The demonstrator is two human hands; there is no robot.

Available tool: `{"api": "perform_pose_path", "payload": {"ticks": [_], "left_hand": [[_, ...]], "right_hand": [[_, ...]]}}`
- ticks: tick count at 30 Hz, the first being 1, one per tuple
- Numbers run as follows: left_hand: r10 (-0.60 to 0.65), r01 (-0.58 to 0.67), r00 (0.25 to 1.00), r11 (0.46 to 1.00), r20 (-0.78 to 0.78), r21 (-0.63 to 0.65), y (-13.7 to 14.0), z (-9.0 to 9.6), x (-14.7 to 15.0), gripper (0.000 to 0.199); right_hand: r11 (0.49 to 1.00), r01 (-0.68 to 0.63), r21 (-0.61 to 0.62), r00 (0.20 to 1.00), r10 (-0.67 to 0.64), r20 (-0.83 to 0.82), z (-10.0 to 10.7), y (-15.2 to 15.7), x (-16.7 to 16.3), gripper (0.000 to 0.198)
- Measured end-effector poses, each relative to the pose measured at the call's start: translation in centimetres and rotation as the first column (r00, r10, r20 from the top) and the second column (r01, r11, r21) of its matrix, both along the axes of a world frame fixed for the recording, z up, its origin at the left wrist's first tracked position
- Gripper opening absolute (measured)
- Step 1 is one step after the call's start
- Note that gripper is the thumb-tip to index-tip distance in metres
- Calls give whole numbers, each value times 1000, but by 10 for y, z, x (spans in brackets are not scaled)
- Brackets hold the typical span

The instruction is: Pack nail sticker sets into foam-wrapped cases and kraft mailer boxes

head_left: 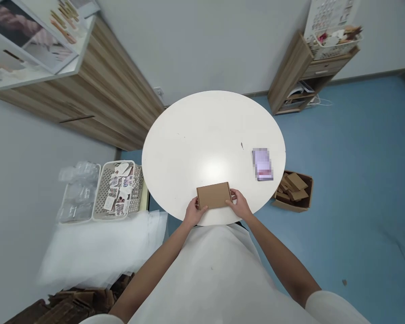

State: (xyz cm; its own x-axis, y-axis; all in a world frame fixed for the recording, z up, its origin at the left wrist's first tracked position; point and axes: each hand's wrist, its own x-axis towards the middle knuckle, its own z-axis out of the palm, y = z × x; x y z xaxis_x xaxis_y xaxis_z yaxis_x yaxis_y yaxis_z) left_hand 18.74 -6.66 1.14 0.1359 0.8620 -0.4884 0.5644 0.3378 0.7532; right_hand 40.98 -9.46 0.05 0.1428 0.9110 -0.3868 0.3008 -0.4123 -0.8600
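A small brown cardboard box (213, 195), its lid down, is between my two hands near the front edge of the round white table (205, 121). My left hand (194, 212) grips its left end, thumb over the near left corner and fingers along the side. At the right end, my right hand (239, 204) has its thumb on top and its fingers curled round the far side. Whether the box rests on the tabletop or is slightly raised, I cannot tell.
A blurred purple item (263, 164) lies at the table's right. On the floor there stands a carton of cardboard pieces (293, 207). At left are a white basket of printed cards (100, 193), clear plastic packaging (83, 193) and white sheets (104, 252). A wooden cabinet (114, 85) stands behind.
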Motion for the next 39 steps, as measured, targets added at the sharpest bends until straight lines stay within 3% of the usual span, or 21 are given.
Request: {"api": "perform_pose_path", "payload": {"ticks": [4, 8, 15, 22, 26, 32, 39], "left_hand": [[-50, 47, 995, 998, 85, 45, 3, -8, -2, 55], [-110, 91, 978, 990, 179, 111, 3, -12, -1, 55], [-91, 67, 966, 992, 240, 103, -10, -18, -1, 58], [-61, 44, 958, 997, 281, 65, -24, 0, 6, 54], [-152, 123, 953, 984, 261, 125, -28, 10, 24, 58], [-353, 306, 914, 924, 200, 232, -28, 19, 82, 65], [-576, 553, 780, 817, 243, 163, -50, 12, 218, 66]], "right_hand": [[999, 27, -17, 1000, -27, 7, 2, -1, -4, 53], [987, 149, -51, 988, -148, 35, 9, -12, -19, 52], [908, 412, -75, 911, -409, 44, 19, -55, -50, 49], [847, 525, -80, 845, -531, -71, 37, -82, -48, 51], [835, 549, -33, 831, -550, -83, 41, -84, -33, 63], [779, 624, 65, 780, -615, -117, 40, -102, 9, 65], [595, 799, 81, 598, -802, -4, 23, -154, 115, 73]]}}
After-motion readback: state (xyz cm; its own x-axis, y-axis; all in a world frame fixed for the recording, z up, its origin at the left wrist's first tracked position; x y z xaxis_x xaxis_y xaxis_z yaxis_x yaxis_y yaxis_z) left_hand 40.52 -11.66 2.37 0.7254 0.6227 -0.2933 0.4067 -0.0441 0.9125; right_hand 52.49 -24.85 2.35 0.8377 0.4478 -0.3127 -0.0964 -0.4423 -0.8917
